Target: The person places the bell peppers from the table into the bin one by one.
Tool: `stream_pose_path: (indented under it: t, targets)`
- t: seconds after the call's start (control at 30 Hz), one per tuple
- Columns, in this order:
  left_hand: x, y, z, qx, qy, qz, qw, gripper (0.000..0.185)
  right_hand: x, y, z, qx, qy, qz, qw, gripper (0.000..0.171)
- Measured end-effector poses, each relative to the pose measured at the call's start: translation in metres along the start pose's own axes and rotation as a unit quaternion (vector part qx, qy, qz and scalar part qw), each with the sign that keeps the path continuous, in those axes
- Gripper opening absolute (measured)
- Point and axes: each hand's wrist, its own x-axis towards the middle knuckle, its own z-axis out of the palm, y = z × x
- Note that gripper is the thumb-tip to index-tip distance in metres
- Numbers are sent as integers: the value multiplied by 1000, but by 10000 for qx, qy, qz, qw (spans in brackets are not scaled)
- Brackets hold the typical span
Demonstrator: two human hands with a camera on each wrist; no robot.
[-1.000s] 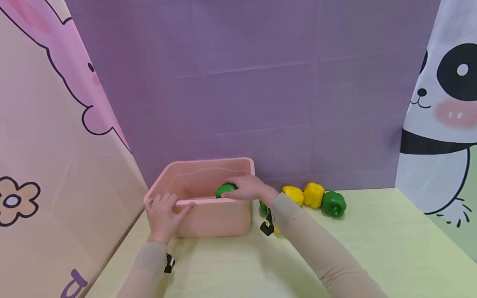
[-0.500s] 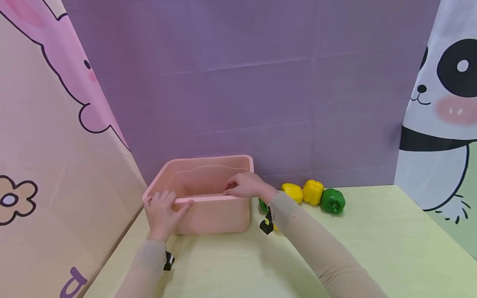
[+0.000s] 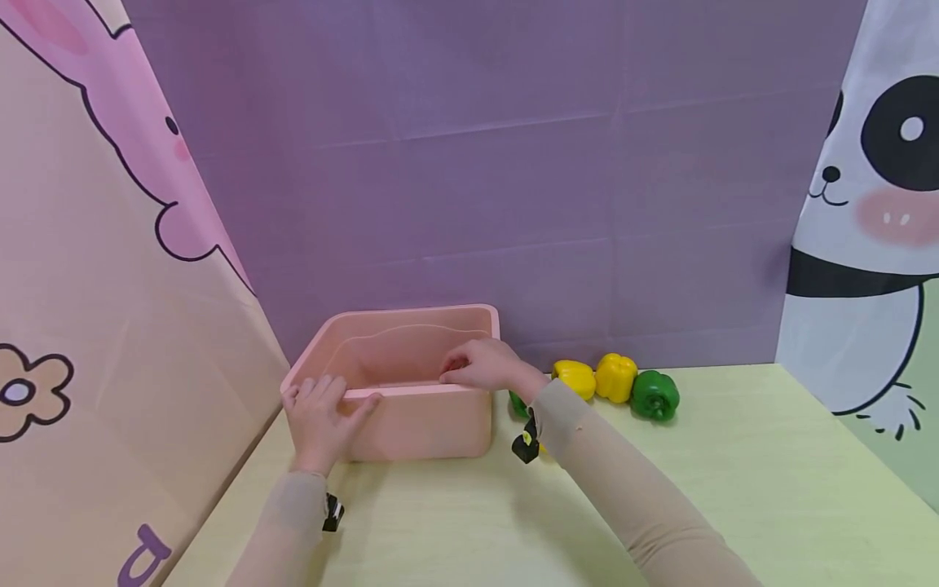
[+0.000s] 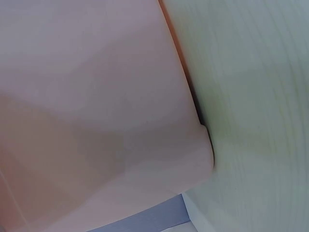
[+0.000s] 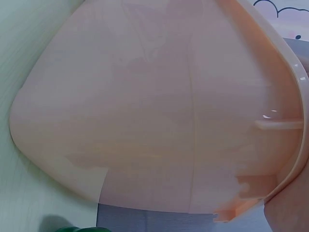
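Observation:
A pink plastic bin stands on the table against the purple backdrop. At its front left corner my left hand grips the rim, fingers over the edge and thumb along the front. My right hand hangs over the right end of the bin, fingers loosely curled, with nothing visible in them. The bin's floor is hidden behind its front wall. The bin wall fills most of the left wrist view. In the right wrist view, part of my right hand shows beside the bin's outer wall.
Right of the bin lie two yellow bell peppers and a green bell pepper. Another green pepper and a bit of yellow are partly hidden by my right wrist. The table extends to the right.
One second ago my right hand held a green bell pepper over the bin. It has let go, and that pepper is out of sight. My left hand stays on the rim.

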Motion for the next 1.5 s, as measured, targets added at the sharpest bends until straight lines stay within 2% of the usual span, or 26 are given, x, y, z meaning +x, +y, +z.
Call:
stream_pose_path:
  t: [0.27,0.47,0.67,0.93,1.3,1.5]
  targets:
    - [0,0,1,-32,34,-7,10000,66,-2,4,2,560,175,5,9983,15]
    - [0,0,1,-21,18,-10,10000,65,-6,6,4,1274,448,-39,9908,15]
    - [1,0,3,-29,-96,-41,9999,64,-8,8,4,1969,692,-123,9779,21]
    - [-1,-1,1,-2,-195,-128,9997,60,-21,21,6,3092,828,-288,9470,27]
    - [-4,-3,3,-74,-17,-33,10000,59,-58,35,-14,3352,964,-198,9370,30]
    - [-2,-2,3,-44,32,2,10000,63,-86,55,-28,3204,1182,258,9395,30]
